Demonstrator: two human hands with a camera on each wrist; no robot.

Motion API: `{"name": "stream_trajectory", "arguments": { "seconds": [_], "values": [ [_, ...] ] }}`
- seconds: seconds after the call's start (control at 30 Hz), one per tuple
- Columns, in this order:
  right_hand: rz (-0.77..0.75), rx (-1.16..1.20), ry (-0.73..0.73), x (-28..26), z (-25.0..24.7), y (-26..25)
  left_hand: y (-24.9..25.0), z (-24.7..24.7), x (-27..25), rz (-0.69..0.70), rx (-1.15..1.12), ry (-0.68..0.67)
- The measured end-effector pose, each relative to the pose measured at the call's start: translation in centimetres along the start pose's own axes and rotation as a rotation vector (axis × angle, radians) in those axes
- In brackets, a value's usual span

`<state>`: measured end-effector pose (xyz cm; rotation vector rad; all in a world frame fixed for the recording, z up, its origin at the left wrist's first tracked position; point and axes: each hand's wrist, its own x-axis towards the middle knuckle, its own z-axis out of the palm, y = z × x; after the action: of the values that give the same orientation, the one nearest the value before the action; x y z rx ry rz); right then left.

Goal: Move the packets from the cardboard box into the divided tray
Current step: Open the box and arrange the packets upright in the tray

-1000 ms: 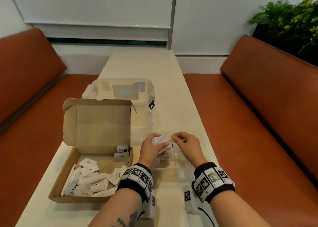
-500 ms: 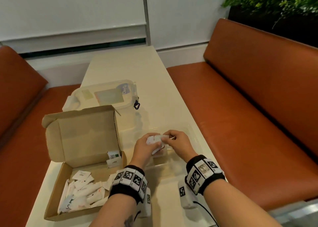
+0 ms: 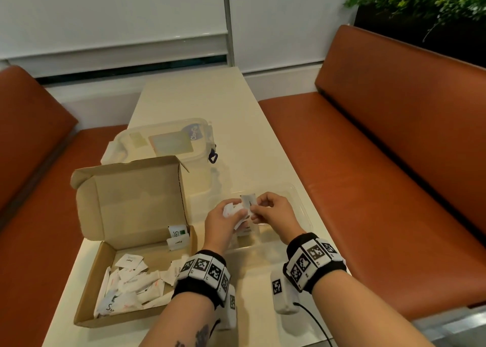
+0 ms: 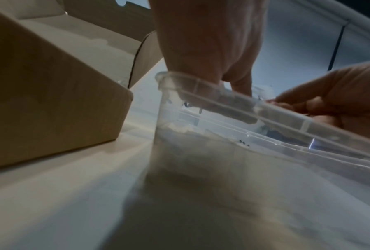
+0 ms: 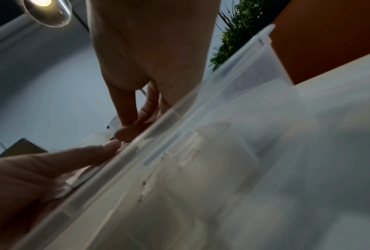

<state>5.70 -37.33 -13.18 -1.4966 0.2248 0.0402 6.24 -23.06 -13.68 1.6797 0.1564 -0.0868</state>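
Both hands work just above the clear divided tray (image 3: 302, 202), which sits right of the cardboard box (image 3: 136, 244) on the worktop (image 3: 252, 136). The left hand (image 3: 223, 216) curls its fingers around a bunch of white packets (image 3: 231, 210), likely as a supply. The right hand (image 3: 273, 208) pinches a single packet (image 3: 248, 200) upright, probably to sort it into a compartment. Many loose packets (image 3: 131, 283) remain in the box.

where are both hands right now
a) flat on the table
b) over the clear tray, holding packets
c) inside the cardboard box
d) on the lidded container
b: the left hand grips a bunch of packets and the right hand pinches one packet, above the clear tray.
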Motion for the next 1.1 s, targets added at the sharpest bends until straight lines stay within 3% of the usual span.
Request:
{"name": "stream_trajectory", "arguments": {
  "seconds": [0.13,0.27,0.33,0.47,0.6,0.73,0.93,1.1],
  "values": [
    [-0.048,-0.216,0.002,-0.1,0.3,-0.1,0.3,-0.1,-0.2,-0.047,-0.102,-0.053],
    [-0.167,-0.425,-0.052,0.2,0.2,-1.5,1.1,-0.4,-0.2,-0.001,0.044,-0.167],
    [-0.183,-0.541,-0.070,0.4,0.2,-2.1,1.1,-0.5,-0.3,0.023,0.044,-0.124],
    [-0.096,-0.557,-0.049,0.1,0.3,-1.9,0.2,-1.0,-0.3,0.068,-0.035,0.080],
    [-0.104,-0.780,-0.073,-0.1,1.1,-0.1,-0.6,-1.3,-0.2,0.113,0.068,0.215],
    [-0.182,-1.029,0.021,0.1,1.3,0.7,-0.6,-1.3,-0.3,0.132,0.098,0.220],
    [-0.205,-1.325,-0.100,1.1,1.7,-0.8,-0.5,-1.2,-0.2,0.098,0.093,0.184],
    [-0.216,-1.427,-0.121,1.2,2.3,-0.5,-0.4,-1.3,-0.3,0.097,0.105,0.185]
  ]
}}
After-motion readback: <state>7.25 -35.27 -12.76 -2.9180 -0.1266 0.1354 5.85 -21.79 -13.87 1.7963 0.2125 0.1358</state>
